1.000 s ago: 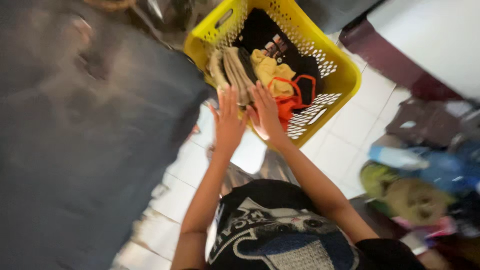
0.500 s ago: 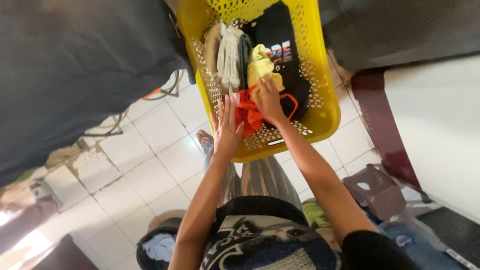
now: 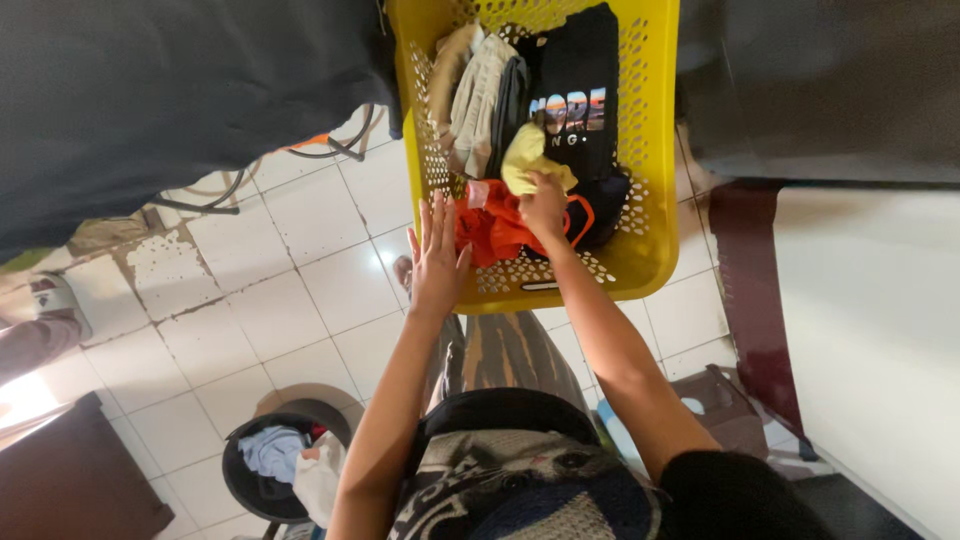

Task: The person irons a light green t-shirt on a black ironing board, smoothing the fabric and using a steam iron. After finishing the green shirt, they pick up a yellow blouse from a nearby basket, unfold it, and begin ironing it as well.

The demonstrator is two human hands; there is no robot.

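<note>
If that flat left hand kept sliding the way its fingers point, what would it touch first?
Most likely the near wall of the yellow laundry basket: the left hand, fingers spread, lies flat at that edge. If it passes above the rim, it would meet the orange garment next. Depth is unclear from this view.

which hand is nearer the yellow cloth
Right. The right hand touches the yellow cloth from below; the left hand is flat, apart, by the basket edge.

Before us the yellow perforated plastic laundry basket holds folded clothes, our right hand inside it, our left hand on its near-left corner.
</note>
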